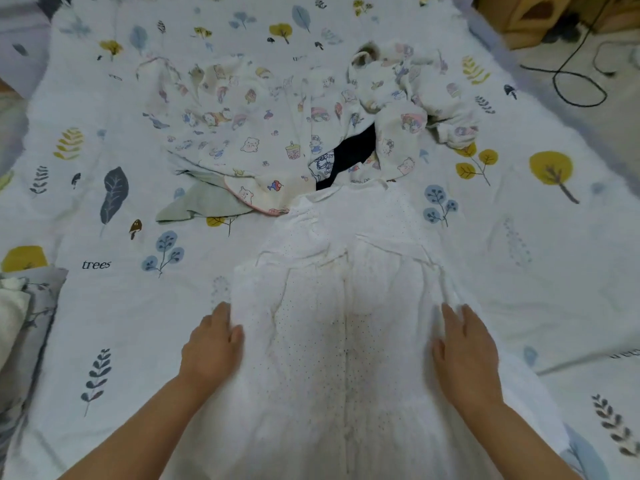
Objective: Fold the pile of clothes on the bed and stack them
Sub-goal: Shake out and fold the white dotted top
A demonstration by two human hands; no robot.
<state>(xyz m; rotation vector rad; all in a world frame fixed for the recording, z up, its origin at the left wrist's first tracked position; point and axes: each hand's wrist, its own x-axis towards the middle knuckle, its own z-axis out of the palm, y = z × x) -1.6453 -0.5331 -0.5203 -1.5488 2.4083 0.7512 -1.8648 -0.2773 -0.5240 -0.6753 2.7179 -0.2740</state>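
Both hands lie flat with fingers straight, gripping nothing: the left hand point(212, 344) presses the left edge of the white dotted garment point(346, 306) and the right hand point(464, 351) its right edge, so the garment lies spread between them, running away up the bed point(554, 271). By my reading the task is barely begun: this piece is smoothed but unfolded, the pile of printed clothes point(277, 133) just beyond its far end lies crumpled, and no stack shows.

A white dotted cotton garment point(346, 306) lies spread flat on the bed; beyond it, a rumpled pile of cartoon-print clothes point(277, 126).
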